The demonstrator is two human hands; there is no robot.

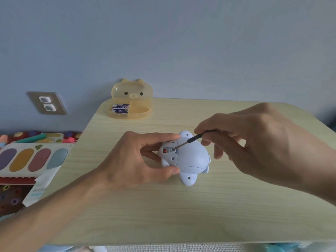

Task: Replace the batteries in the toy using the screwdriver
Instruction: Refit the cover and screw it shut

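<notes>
One left hand (134, 159) is gripping one pale blue toy (187, 159) between thumb and fingers, underside up, at the centre of the wooden table (218, 215). One right hand (258, 142) is pinching one thin black screwdriver (190, 140), tip in the toy's screw recess. Two batteries (120, 108) are lying in the open yellow bear case (131, 99) behind.

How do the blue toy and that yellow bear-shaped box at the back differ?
The blue toy is opaque and lies belly-up, held by the left hand; the yellow bear box is see-through and untouched. The toy is shut, with the right hand working a screwdriver at it; the box stands open, showing batteries. Both are animal-shaped plastic on the table.
</notes>
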